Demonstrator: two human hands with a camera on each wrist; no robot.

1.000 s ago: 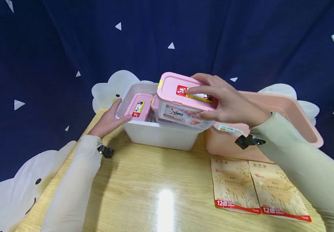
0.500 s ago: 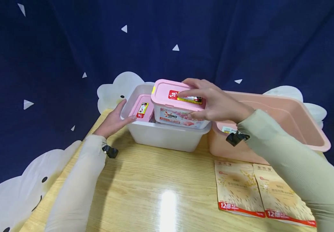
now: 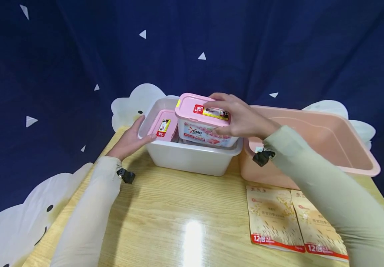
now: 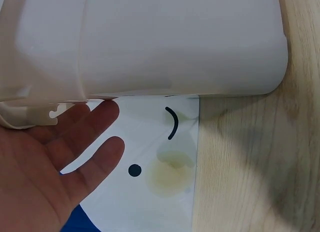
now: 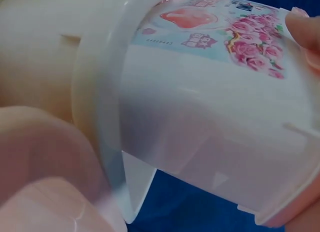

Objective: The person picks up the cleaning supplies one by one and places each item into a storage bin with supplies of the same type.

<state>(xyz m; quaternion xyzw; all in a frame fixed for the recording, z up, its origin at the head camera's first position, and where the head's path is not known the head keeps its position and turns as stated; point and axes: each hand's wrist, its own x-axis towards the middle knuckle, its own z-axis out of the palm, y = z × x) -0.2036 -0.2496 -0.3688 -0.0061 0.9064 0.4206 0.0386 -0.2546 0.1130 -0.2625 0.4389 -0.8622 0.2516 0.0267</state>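
Observation:
My right hand [image 3: 242, 116] grips a pink-lidded OMO box [image 3: 203, 129] from its right end, thumb on the front and fingers over the lid. The box is slightly tilted, its lower part inside the white bin [image 3: 192, 159], right of another pink-lidded box [image 3: 162, 124]. In the right wrist view the flowered box [image 5: 220, 102] stands partly past the bin's rim [image 5: 97, 92]. My left hand [image 3: 128, 142] rests at the bin's front left corner, thumb on the rim; in the left wrist view its fingers [image 4: 92, 122] lie spread, fairly straight, against the bin's wall [image 4: 175, 52].
A peach bin [image 3: 338, 148] stands close against the white bin's right side. Two beige packets [image 3: 275, 218] with red lower edges lie before it on the wooden table [image 3: 165, 222], one partly under my right forearm. A dark blue curtain [image 3: 178, 44] hangs behind.
The OMO box in my right hand has moved left and down into the white bin, covering what was visible beneath it. My left hand has kept its place at the bin's corner.

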